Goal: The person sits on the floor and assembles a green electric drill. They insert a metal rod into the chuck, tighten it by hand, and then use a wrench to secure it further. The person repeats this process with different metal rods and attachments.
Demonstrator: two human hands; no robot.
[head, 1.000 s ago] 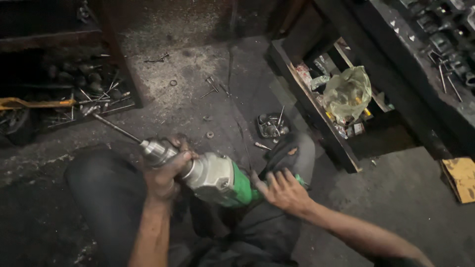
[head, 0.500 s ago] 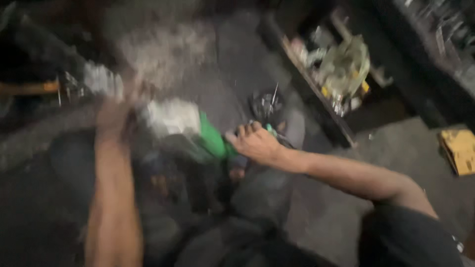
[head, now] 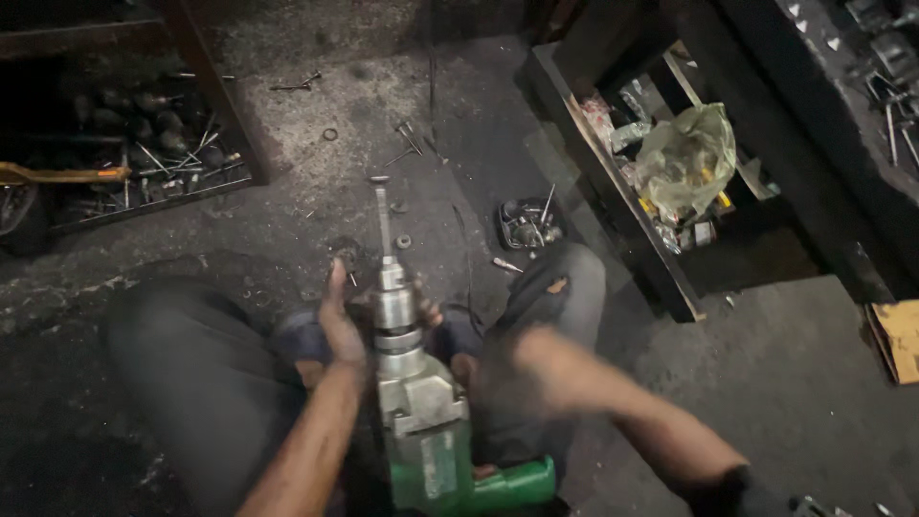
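A power drill (head: 421, 412) with a silver metal body and a green rear handle lies over my lap and points away from me. A long thin bit (head: 383, 215) sticks out of its chuck toward the floor ahead. My left hand (head: 340, 325) wraps the drill's neck just behind the chuck, with fingertips showing on the far side. My right hand (head: 565, 369) is a motion blur above my right knee. It is off the drill, and I cannot make out its fingers.
I sit on a dark, gritty concrete floor strewn with washers (head: 402, 241) and screws. A small tin of bits (head: 525, 225) stands ahead. A low rack of tools (head: 144, 153) is at left, a shelf with a yellowish plastic bag (head: 684, 158) at right, and cardboard (head: 900, 335) at far right.
The drill has swung from lying crosswise, pointing left, to pointing straight ahead. My right hand has left the green rear handle and moved right. My left hand stays at the chuck end.
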